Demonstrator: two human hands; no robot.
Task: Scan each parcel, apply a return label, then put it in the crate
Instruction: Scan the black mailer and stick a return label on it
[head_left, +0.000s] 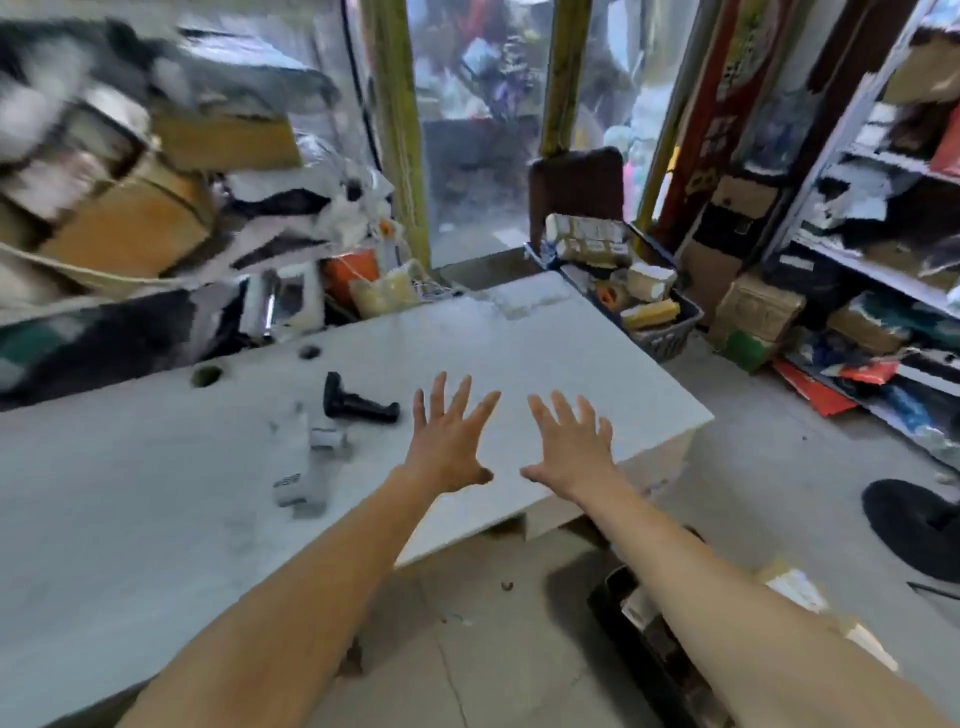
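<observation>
Presently, the head view records the following.

Left hand: the left hand (451, 441) is extended over the white table (156, 493), palm down, fingers straight and spread wide; it holds nothing.

Right hand: the right hand (571, 441) lies just beside the left, at its 3 o'clock, fingers likewise straight and fanned; it holds nothing. Whether either palm touches the table surface cannot be told.

Scanner: a black handheld barcode scanner (358, 402) lies on its side on the table, at 10 o'clock from the left hand, near but apart from it.

Label items: a small white roll-like object (327, 439) sits just below the scanner, at 9 o'clock from the left hand; a grey-and-white strip (296, 486) lies at 8 o'clock. Blur prevents closer identification.

Parcels: a dark basket (670, 332) stands beyond the far right end of the table, at 1 o'clock from the right hand, and carries several pale wrapped parcels (587, 236).

Crate: a dark crate (639, 618) stands on the floor at the near right, partly hidden by the right forearm.

Surroundings: stacked cardboard boxes (130, 218) at 10 o'clock of the frame; shelving (872, 265) loaded with packages at 3 o'clock.

Table surface: two round holes (206, 375) near its far left edge.
</observation>
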